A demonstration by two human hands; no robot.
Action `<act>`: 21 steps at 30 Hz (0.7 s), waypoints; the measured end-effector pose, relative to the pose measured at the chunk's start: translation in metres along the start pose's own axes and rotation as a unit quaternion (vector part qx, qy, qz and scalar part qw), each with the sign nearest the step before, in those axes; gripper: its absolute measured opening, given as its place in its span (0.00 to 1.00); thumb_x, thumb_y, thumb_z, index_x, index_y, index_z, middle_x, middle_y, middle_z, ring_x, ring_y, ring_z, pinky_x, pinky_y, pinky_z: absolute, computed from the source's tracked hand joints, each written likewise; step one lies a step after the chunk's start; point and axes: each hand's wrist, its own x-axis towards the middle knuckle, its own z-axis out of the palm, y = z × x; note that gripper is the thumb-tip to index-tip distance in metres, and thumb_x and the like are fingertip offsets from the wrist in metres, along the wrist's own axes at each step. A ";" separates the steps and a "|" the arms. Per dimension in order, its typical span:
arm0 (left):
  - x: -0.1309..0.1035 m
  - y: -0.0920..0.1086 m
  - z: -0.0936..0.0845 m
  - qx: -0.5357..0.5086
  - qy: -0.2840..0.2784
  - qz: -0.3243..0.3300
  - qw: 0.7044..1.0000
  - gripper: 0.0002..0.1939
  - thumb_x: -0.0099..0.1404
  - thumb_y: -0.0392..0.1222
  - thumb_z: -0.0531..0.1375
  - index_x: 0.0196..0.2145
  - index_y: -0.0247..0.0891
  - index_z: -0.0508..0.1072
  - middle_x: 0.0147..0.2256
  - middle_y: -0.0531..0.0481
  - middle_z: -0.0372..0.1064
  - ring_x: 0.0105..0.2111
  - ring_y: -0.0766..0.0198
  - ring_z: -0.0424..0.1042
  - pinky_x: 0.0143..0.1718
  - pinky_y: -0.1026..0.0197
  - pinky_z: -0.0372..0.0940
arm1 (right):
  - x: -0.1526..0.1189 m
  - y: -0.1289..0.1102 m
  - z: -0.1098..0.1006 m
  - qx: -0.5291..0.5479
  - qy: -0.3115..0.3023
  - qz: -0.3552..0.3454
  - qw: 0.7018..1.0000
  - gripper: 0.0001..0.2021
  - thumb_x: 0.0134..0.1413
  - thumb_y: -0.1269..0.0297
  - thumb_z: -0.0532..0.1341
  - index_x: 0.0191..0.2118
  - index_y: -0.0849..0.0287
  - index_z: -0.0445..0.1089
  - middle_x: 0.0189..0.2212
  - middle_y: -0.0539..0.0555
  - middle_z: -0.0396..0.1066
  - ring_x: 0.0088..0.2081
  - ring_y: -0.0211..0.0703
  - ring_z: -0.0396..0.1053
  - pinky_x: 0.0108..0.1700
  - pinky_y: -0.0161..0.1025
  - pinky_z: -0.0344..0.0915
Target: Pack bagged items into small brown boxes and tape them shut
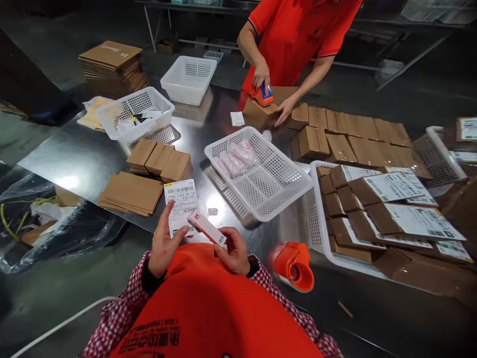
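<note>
My right hand (234,252) grips a small white and red box (207,228) by its near end, with a barcode showing on that end. My left hand (166,243) is open, its fingers stretched and its thumb apart, just left of the box's far end. Behind it, at the table's near edge, lies a printed shipping label (180,191), partly covered by the hand and the box. A small clear scrap (212,212) rests on the metal just beyond the box.
A white basket (294,191) holds bubble-wrapped items (238,159). Cardboard boxes (175,166) and flat cardboard (130,193) lie left. Labelled parcels (402,189) fill a basket at right, near an orange tape dispenser (298,268). Opposite, a co-worker's hand (262,74) presses a tape dispenser onto a carton.
</note>
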 end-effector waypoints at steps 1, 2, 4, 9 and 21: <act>0.000 -0.001 0.000 -0.004 0.000 0.003 1.000 0.39 0.62 0.47 0.62 0.66 0.48 0.49 0.65 0.44 0.53 0.62 0.50 0.58 0.61 0.47 0.58 | 0.000 0.000 0.000 -0.002 0.000 0.001 1.000 0.17 0.52 0.52 0.63 0.44 0.56 0.64 0.31 0.53 0.68 0.24 0.37 0.65 0.22 0.37 0.67; 0.000 -0.002 0.000 -0.007 0.001 0.006 1.000 0.40 0.61 0.46 0.63 0.66 0.48 0.48 0.66 0.44 0.51 0.63 0.51 0.56 0.62 0.47 0.57 | 0.000 0.000 0.000 -0.005 0.001 0.001 1.000 0.17 0.52 0.52 0.63 0.44 0.56 0.64 0.30 0.53 0.68 0.24 0.37 0.65 0.22 0.37 0.66; 0.000 -0.003 0.000 -0.011 0.003 0.010 1.000 0.40 0.61 0.45 0.63 0.66 0.49 0.48 0.67 0.45 0.48 0.64 0.51 0.54 0.63 0.48 0.56 | 0.000 -0.001 0.000 -0.006 -0.001 0.001 1.000 0.17 0.52 0.52 0.63 0.44 0.56 0.64 0.30 0.53 0.68 0.23 0.37 0.65 0.22 0.37 0.66; 0.000 -0.003 0.000 -0.016 -0.001 0.013 1.000 0.40 0.61 0.44 0.63 0.66 0.49 0.49 0.67 0.44 0.47 0.64 0.52 0.53 0.63 0.49 0.56 | 0.000 -0.004 0.001 0.001 -0.005 -0.011 1.000 0.17 0.53 0.53 0.62 0.44 0.56 0.65 0.29 0.52 0.68 0.23 0.37 0.64 0.23 0.37 0.66; 0.002 0.000 0.003 -0.032 -0.001 0.003 0.999 0.41 0.61 0.45 0.64 0.66 0.49 0.48 0.67 0.44 0.47 0.64 0.50 0.53 0.61 0.50 0.60 | 0.004 -0.009 -0.001 0.005 -0.010 -0.028 1.000 0.16 0.52 0.54 0.62 0.43 0.56 0.64 0.29 0.51 0.69 0.22 0.37 0.64 0.23 0.37 0.66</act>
